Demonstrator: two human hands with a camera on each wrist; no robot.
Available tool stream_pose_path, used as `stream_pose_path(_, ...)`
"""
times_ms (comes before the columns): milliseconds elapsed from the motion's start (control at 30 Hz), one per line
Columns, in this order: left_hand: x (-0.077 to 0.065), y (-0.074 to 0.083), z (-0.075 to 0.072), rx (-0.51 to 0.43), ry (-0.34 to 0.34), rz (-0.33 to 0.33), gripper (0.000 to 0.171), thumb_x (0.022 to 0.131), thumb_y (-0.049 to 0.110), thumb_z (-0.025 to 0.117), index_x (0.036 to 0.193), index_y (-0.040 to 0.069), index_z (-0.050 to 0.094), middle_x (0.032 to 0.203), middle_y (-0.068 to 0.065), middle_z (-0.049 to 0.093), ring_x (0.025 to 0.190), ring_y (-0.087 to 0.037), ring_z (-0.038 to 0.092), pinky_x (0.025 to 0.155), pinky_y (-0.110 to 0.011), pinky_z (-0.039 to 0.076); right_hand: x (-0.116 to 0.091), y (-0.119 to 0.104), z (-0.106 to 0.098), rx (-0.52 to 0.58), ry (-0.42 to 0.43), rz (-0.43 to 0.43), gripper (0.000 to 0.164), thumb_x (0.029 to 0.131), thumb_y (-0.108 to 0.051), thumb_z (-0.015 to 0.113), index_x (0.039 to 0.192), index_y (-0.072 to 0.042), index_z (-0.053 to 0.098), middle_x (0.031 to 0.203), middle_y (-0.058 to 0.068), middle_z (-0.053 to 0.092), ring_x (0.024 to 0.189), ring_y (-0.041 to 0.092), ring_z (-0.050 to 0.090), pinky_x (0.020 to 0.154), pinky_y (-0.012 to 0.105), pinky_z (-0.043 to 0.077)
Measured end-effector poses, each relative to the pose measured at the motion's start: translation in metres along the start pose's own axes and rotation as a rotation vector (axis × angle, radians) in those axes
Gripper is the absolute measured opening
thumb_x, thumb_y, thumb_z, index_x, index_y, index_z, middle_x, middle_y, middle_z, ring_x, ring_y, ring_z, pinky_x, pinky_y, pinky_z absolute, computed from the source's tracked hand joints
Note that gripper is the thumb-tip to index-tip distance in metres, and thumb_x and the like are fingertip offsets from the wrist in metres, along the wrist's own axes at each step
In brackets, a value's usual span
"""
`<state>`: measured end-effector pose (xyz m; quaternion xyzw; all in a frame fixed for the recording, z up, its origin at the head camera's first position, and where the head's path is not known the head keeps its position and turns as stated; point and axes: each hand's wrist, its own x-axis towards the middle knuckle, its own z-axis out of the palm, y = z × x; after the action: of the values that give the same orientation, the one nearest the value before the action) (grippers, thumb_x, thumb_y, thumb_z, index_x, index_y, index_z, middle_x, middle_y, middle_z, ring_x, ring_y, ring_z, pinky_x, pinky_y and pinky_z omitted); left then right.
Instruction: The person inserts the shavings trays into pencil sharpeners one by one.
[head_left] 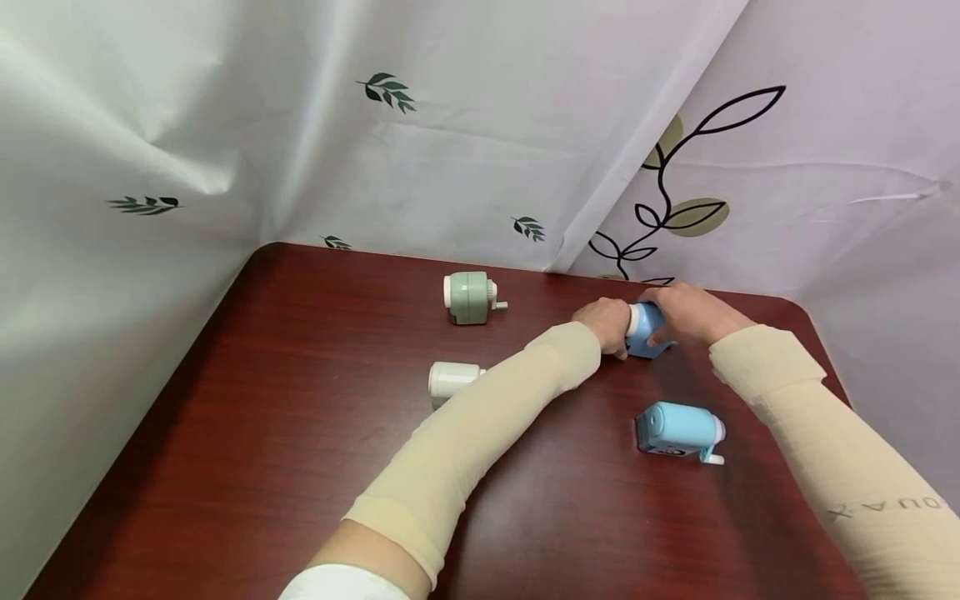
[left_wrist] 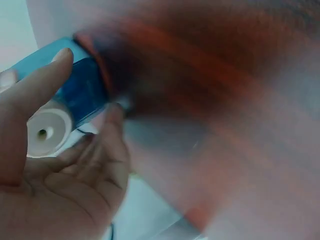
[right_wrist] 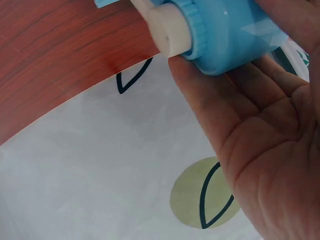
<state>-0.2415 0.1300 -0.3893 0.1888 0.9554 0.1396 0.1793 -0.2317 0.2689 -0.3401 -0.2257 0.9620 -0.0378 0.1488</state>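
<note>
Toward the back right of the table, both hands are on a blue hand-crank pencil sharpener (head_left: 647, 332). The left hand (head_left: 606, 323) holds its white-ringed front end; in the left wrist view the thumb lies against the blue body (left_wrist: 82, 92) and the fingers reach along the other side. From the right, the right hand (head_left: 693, 313) grips the body with thumb and fingers on opposite sides. The right wrist view shows the white crank hub (right_wrist: 170, 31) just beyond those fingers. A light-blue sharpener (head_left: 681, 429) stands nearer, below the right hand.
A green sharpener (head_left: 468, 297) stands at the back middle. A white sharpener (head_left: 452, 380) is partly hidden behind the left sleeve (head_left: 480, 442). The dark red table (head_left: 300, 400) meets a white patterned curtain (head_left: 450, 150) along its back edge.
</note>
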Motion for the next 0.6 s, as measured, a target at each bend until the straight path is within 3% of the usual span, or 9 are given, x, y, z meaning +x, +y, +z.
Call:
stream_pose_path(233, -0.019, -0.008, -0.035, 0.074, -0.004, 0.012, 0.037, 0.085, 0.035, 0.081, 0.115, 0.02, 0.066, 0.11, 0.006, 0.066, 0.093, -0.01, 0.061, 0.077, -0.031, 0.053, -0.001, -0.001, 0.001, 0.015, -0.006, 0.038, 0.066, 0.077, -0.013, 0.087, 0.13, 0.01, 0.055, 0.11, 0.025, 0.065, 0.094, 0.037, 0.062, 0.086, 0.053, 0.052)
stream_pose_path(367, -0.034, -0.02, -0.059, 0.089, 0.035, 0.073, 0.035, 0.089, 0.04, 0.076, 0.112, 0.017, 0.065, 0.112, 0.004, 0.065, 0.098, -0.012, 0.061, 0.079, -0.031, 0.053, -0.006, -0.003, -0.001, 0.028, 0.008, 0.065, 0.079, 0.081, -0.02, 0.085, 0.14, 0.011, 0.043, 0.119, 0.031, 0.061, 0.1, 0.041, 0.061, 0.088, 0.055, 0.051)
stream_pose_path(500, -0.053, -0.039, -0.086, 0.063, 0.087, 0.14, 0.039, 0.091, 0.04, 0.074, 0.114, 0.011, 0.062, 0.107, 0.001, 0.064, 0.097, -0.015, 0.06, 0.081, -0.031, 0.051, -0.015, -0.011, -0.009, 0.064, 0.083, 0.093, 0.087, 0.087, -0.029, 0.08, 0.147, 0.011, 0.032, 0.133, 0.037, 0.052, 0.115, 0.05, 0.055, 0.096, 0.061, 0.045)
stream_pose_path(600, -0.07, -0.052, -0.103, 0.023, 0.127, 0.14, 0.052, 0.093, 0.042, 0.071, 0.129, 0.008, 0.058, 0.116, -0.002, 0.062, 0.106, -0.017, 0.058, 0.09, -0.032, 0.049, -0.024, -0.025, -0.017, 0.091, 0.16, 0.119, 0.083, 0.091, -0.031, 0.075, 0.148, 0.011, 0.032, 0.14, 0.036, 0.047, 0.124, 0.054, 0.048, 0.101, 0.063, 0.04)
